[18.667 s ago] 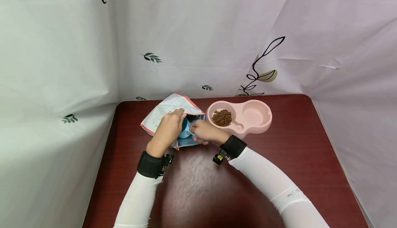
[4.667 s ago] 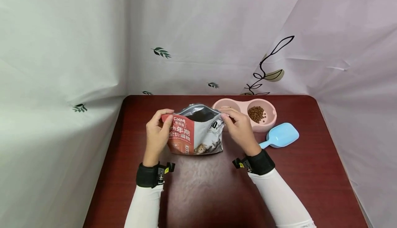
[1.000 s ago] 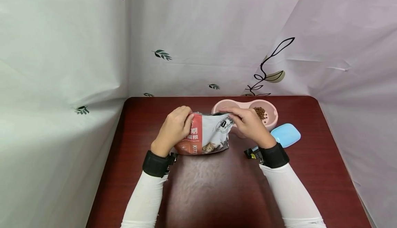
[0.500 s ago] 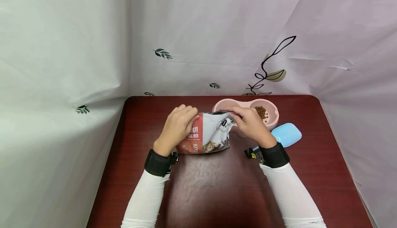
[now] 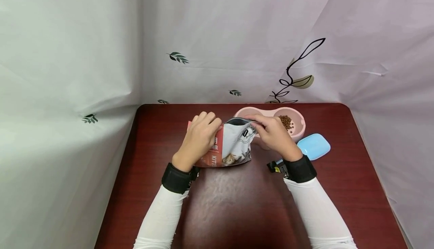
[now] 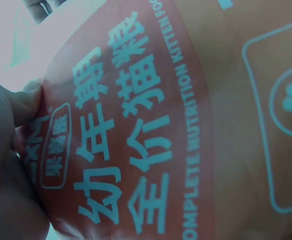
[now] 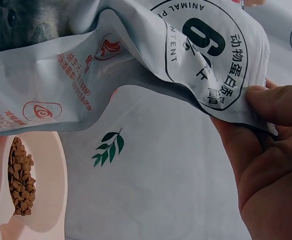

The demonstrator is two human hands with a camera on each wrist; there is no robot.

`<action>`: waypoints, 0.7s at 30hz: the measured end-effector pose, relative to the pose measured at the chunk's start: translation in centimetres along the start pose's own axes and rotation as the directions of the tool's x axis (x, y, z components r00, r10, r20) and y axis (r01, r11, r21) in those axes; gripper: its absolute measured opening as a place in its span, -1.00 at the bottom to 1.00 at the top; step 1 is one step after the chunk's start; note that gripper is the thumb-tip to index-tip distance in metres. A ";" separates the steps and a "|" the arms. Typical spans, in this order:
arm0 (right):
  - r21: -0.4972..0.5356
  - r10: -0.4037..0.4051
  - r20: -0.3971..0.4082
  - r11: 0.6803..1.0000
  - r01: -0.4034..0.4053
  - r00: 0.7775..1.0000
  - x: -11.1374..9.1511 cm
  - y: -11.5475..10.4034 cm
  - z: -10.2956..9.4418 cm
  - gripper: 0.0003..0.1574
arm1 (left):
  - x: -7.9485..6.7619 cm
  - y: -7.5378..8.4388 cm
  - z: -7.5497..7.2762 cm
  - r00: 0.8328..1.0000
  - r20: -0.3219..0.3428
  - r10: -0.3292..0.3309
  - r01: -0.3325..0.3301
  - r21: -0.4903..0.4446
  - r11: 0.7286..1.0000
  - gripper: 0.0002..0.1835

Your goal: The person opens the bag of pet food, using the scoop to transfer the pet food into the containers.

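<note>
A red and white kitten food bag (image 5: 235, 141) stands on the table in front of me. My left hand (image 5: 200, 139) grips its upper edge left of the middle, fingers over the back and thumb in front. In the left wrist view, that thumb (image 6: 26, 102) presses on the red printed front. My right hand (image 5: 275, 136) pinches the top right corner between thumb and fingers, clearly seen in the right wrist view on the bag (image 7: 195, 65). Between the hands the bag's mouth gapes near the right hand. The bag's contents are hidden.
Behind the bag and right hand stands a pink double bowl (image 5: 300, 131), with brown kibble (image 5: 285, 121) in its right compartment. A light blue scoop (image 5: 314, 146) lies right of it, its handle partly behind the right wrist. The dark red table (image 5: 346, 188) meets hanging cloth at the back.
The scoop, earlier in the right hand inside the bag, lies on the table. Both hands took the bag's top corners; the left has since slid rightward along the edge. The mouth gapes slightly more near the right hand.
</note>
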State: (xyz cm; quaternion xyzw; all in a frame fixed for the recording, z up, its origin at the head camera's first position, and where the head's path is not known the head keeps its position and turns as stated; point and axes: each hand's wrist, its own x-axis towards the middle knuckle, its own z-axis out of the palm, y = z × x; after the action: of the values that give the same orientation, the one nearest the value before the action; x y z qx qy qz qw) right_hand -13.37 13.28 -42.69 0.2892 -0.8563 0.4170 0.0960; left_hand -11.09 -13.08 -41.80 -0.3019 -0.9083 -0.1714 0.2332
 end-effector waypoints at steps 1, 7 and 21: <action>-0.002 0.000 0.000 1.000 0.000 1.000 0.0 0.0 0.0 -0.68 | 0.0 0.0 0.0 1.000 0.003 0.000 0.000 0.001 1.000 -0.78; -0.024 0.007 -0.005 1.000 -0.007 1.000 0.0 -0.3 0.0 -0.68 | 0.1 -0.1 0.3 1.000 0.029 0.002 -0.004 0.054 0.999 -0.80; -0.038 -0.085 -0.131 0.996 0.081 0.988 0.4 0.2 0.5 -0.85 | -0.1 -1.0 0.4 0.999 -0.026 -0.026 0.023 -0.088 0.996 -0.84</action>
State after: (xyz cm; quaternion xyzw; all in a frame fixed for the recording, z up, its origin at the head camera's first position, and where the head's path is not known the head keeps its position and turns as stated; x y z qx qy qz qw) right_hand -13.78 12.87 -42.99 0.2946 -0.8419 0.4170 0.1746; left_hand -11.78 -13.64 -42.35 -0.2984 -0.9004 -0.2179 0.2298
